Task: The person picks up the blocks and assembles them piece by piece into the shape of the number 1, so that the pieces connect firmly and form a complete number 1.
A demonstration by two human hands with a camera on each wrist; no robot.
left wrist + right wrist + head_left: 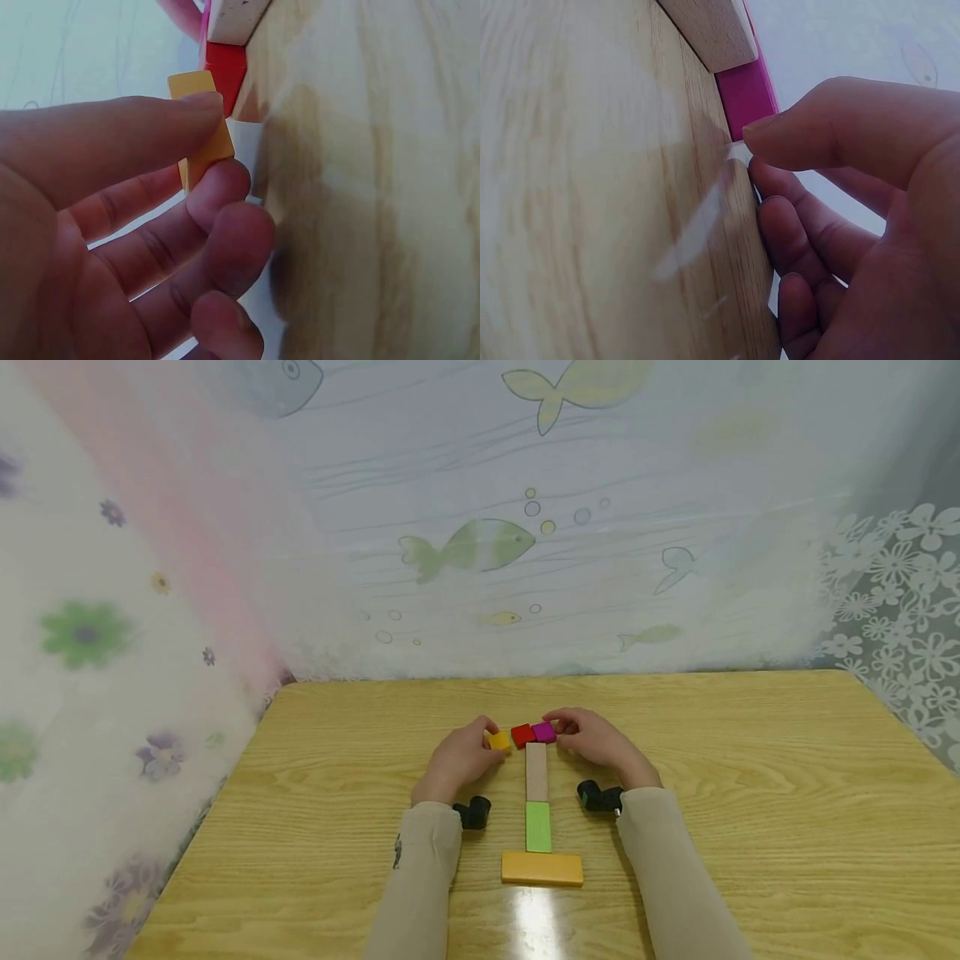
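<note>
My left hand pinches a small yellow block between thumb and fingers. In the left wrist view the yellow block is tilted, just short of a red block. The red block sits left of a magenta block, the two side by side. My right hand holds the magenta block at its right end, index finger at the far side. In the right wrist view the thumb meets the corner of the magenta block; the index finger is mostly hidden.
A plain wooden block runs from the coloured pair toward me, followed by a light green block. An orange block lies crosswise at the near end. All are on a wooden table before a fish-patterned curtain.
</note>
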